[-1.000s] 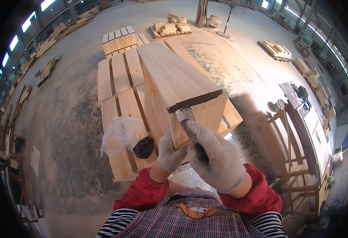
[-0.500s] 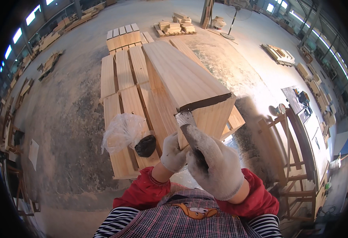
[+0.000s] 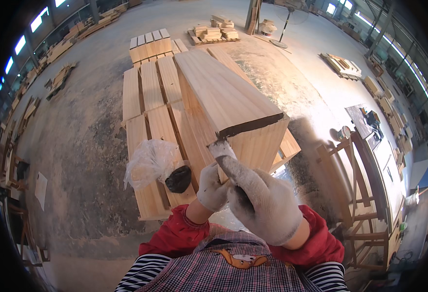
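A long pale wooden box lies before me on other wooden pieces, its end toward me. Dark brown filler runs in a strip along the top edge of that end. My right hand, in a white knitted glove, is closed round a putty knife; its smeared blade is at the strip's left corner. The knife's handle is mostly hidden by the glove. Also gloved, my left hand grips the lower left corner of the box's end. Left of it are a clear plastic bag and a dark lump.
Beneath and beyond the box are rows of wooden boxes. A wooden trestle and long bench stand at the right. Farther off are a pallet of wood pieces and a stand fan.
The putty knife's blade has shifted a little left and turned at the box's corner, with my right hand tilting along. My left hand keeps its grip on the box.
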Available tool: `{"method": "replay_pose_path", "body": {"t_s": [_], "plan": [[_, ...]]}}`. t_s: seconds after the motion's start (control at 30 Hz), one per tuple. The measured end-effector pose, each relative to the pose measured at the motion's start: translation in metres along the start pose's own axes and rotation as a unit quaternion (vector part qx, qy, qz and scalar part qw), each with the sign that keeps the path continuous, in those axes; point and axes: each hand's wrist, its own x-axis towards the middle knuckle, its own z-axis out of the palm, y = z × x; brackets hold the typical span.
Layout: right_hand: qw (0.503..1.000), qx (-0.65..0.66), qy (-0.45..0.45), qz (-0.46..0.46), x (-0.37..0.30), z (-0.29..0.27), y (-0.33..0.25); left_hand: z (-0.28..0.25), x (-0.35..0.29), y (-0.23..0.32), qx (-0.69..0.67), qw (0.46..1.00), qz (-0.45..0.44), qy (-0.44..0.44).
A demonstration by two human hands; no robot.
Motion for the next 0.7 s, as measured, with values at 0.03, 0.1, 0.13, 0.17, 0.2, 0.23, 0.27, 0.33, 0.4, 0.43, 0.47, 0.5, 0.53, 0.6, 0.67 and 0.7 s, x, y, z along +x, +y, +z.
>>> {"method": "replay_pose_path", "body": {"t_s": [0.03, 0.1, 0.13, 0.17, 0.2, 0.23, 0.27, 0.33, 0.4, 0.43, 0.47, 0.5, 0.53, 0.6, 0.67, 0.7], "plan": [[1.000, -0.011, -0.020, -0.005, -0.002, -0.005, -0.001, -0.001, 0.000, 0.000, 0.008, 1.000, -0.004, -0.005], [0.998, -0.040, -0.045, -0.021, -0.003, -0.013, -0.001, -0.004, 0.001, 0.003, 0.028, 0.999, -0.009, -0.014], [0.997, -0.060, -0.049, -0.030, -0.001, -0.018, 0.000, -0.004, 0.002, 0.004, 0.040, 0.999, -0.009, -0.021], [0.995, -0.080, -0.053, -0.040, 0.001, -0.022, 0.001, -0.003, 0.002, 0.006, 0.057, 0.998, -0.005, -0.029], [0.992, -0.105, -0.042, -0.062, 0.003, -0.026, 0.003, -0.002, 0.002, 0.008, 0.074, 0.997, -0.002, -0.037], [0.989, -0.120, -0.046, -0.070, 0.005, -0.030, 0.005, 0.000, 0.004, 0.010, 0.052, 0.998, -0.006, -0.038], [0.986, -0.136, -0.051, -0.077, 0.007, -0.034, 0.006, 0.004, 0.005, 0.012, 0.031, 0.999, -0.010, -0.040], [0.978, -0.179, -0.058, -0.090, 0.012, -0.042, 0.005, 0.005, 0.006, 0.013, 0.022, 0.999, -0.017, -0.039], [0.966, -0.225, -0.068, -0.108, 0.016, -0.047, 0.008, 0.003, 0.005, 0.012, 0.049, 0.998, -0.021, -0.035], [0.959, -0.249, -0.072, -0.115, 0.018, -0.050, 0.009, 0.003, 0.005, 0.013, 0.046, 0.998, -0.040, -0.035], [0.957, -0.256, -0.082, -0.104, 0.020, -0.055, 0.008, 0.003, 0.005, 0.016, 0.044, 0.997, -0.058, -0.035], [0.956, -0.264, -0.092, -0.093, 0.022, -0.061, 0.004, 0.003, 0.005, 0.018, 0.041, 0.996, -0.077, -0.035], [0.954, -0.270, -0.102, -0.083, 0.024, -0.067, 0.003, 0.004, 0.005, 0.020, 0.043, 0.995, -0.080, -0.034], [0.950, -0.284, -0.088, -0.093, 0.024, -0.074, 0.011, 0.005, 0.005, 0.022, 0.047, 0.995, -0.086, -0.032], [0.942, -0.311, -0.103, -0.067, 0.025, -0.086, 0.010, 0.007, 0.006, 0.021, 0.033, 0.996, -0.079, -0.025], [0.943, -0.312, -0.100, -0.067, 0.025, -0.090, 0.013, 0.008, 0.006, 0.021, 0.027, 0.997, -0.075, -0.022]]}}
